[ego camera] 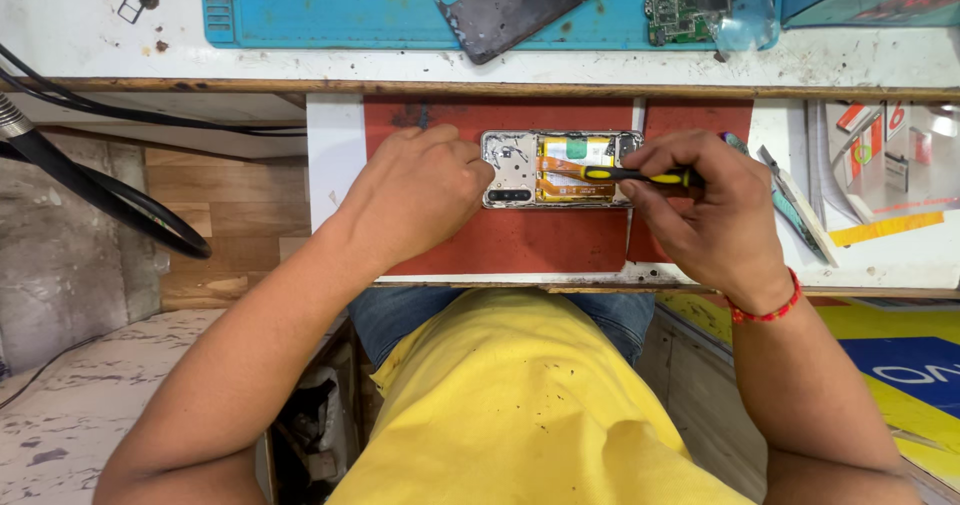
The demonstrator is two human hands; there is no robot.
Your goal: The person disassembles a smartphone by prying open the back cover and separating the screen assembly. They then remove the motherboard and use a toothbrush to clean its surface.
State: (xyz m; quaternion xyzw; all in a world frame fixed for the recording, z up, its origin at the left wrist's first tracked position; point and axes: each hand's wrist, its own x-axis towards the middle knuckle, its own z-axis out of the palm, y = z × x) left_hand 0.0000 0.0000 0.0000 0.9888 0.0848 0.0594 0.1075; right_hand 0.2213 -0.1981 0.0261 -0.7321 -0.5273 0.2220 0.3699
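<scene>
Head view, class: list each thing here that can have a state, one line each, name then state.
Phone: back cover off, insides exposed, lying flat on the red mat.
Screwdriver: held level, tip over the phone.
Right hand: grip closed on the screwdriver.
Left hand: resting on the phone's left end, steadying it.
Back cover: detached, lying on the blue mat.
Circuit board: loose on the blue mat.

Bright, even light; sharp focus, soft shadows.
</scene>
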